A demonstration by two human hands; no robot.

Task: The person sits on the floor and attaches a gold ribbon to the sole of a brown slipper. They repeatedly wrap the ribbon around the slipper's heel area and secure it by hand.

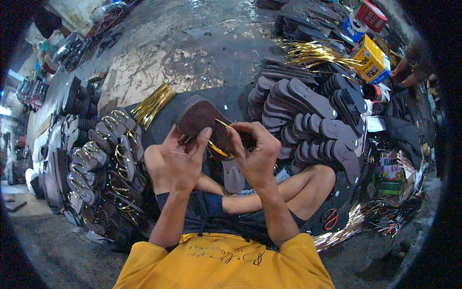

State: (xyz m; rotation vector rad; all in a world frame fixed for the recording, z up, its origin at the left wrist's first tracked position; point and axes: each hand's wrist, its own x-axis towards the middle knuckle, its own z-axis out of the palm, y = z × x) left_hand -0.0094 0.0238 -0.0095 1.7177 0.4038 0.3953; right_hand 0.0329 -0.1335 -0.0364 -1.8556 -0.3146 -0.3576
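A dark brown sandal sole (196, 114) is held up in front of me, tilted. My left hand (182, 161) grips it from the left, thumb and fingers closed near its edge. On the other side my right hand (258, 153) pinches a narrow gold strap (219, 151), whose thin end shows above the right fingertips. The strap curves below the sole between both hands; whether it passes through the sole cannot be made out. Beneath my hands, a greyish sole (234, 179) rests by my crossed legs.
Rows of grey soles (308, 98) lie to the right; sandals with gold straps (103, 149) crowd the left. Gold strips (153, 105) sit ahead left, more gold strips (320, 54) by a yellow box (372, 59). Red-handled scissors (330, 219) are near my right knee.
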